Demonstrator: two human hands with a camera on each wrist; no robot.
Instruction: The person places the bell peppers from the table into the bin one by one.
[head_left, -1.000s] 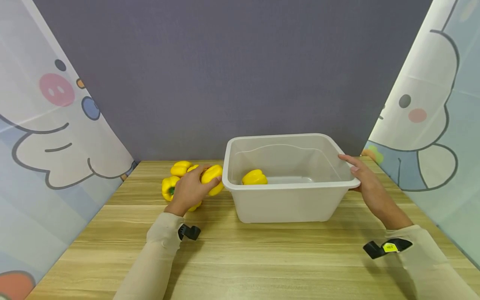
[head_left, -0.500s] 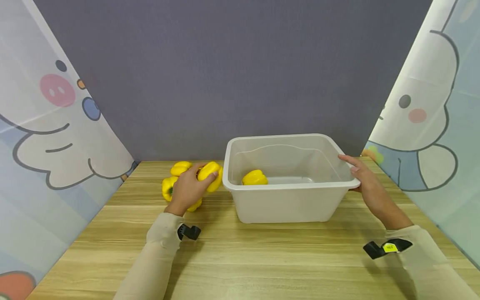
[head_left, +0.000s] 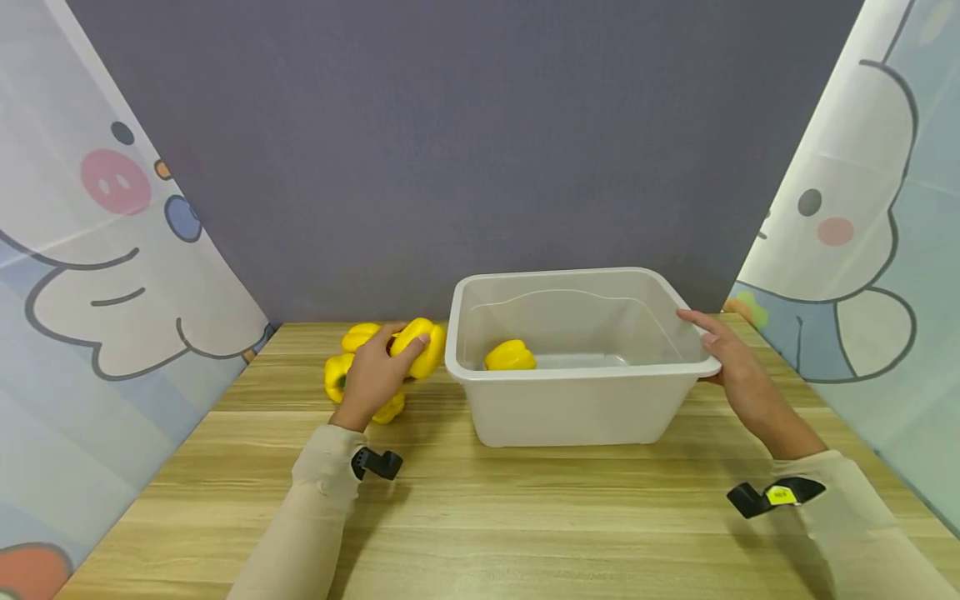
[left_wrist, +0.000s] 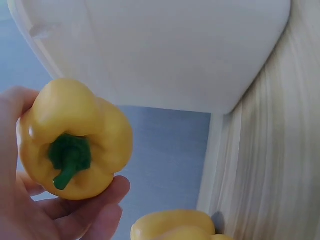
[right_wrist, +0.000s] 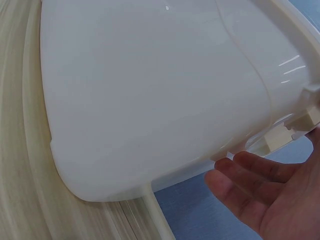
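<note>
My left hand (head_left: 375,375) grips a yellow bell pepper (head_left: 426,348) just left of the grey-white plastic bin (head_left: 577,408). In the left wrist view the pepper's green stem (left_wrist: 70,157) faces the camera, and the fingers (left_wrist: 85,215) curl round its side and underside. My right hand (head_left: 738,379) holds the bin's right rim. Seen from the right wrist, fingers (right_wrist: 250,185) sit under that rim against the outer wall. Inside the bin, at its left end, lies another yellow pepper (head_left: 510,356).
More yellow peppers lie on the wooden table (head_left: 525,517) around my left hand: one behind (head_left: 360,336), one to the left (head_left: 337,375), and one in front (head_left: 390,408), partly hidden. A dark grey panel (head_left: 465,167) stands behind, with cartoon-printed sheets at both sides.
The held pepper has risen slightly and shifted a little left with my left hand. My right hand and the bin stay where they were.
</note>
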